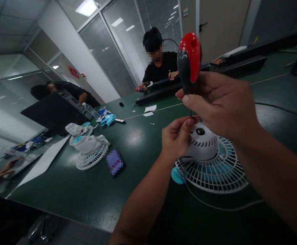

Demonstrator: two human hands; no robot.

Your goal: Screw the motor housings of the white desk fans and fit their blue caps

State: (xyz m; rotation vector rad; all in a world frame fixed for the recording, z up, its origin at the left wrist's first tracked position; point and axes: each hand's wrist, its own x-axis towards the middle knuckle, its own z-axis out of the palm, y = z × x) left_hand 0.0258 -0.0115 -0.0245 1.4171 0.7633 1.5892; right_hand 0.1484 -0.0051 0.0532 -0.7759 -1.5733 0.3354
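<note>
Electric fan (204, 149) is seemingly at screw-turning step; screwdriver (194, 58) is grasped by right hand (225, 98), its shaft (191, 114) pinched by left hand (174, 141); steady, upright turning is needed

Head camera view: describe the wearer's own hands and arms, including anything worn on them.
The left hand and right hand are bare: no gloves, rings or watch show. Both forearms are uncovered, with no sleeve in view. No clear markings or attached cables are visible.

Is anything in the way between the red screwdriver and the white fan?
The left grip is: its fingers close around the screwdriver low down, by the fan. Nothing else visible is, but the fingers hide the tip.
</note>
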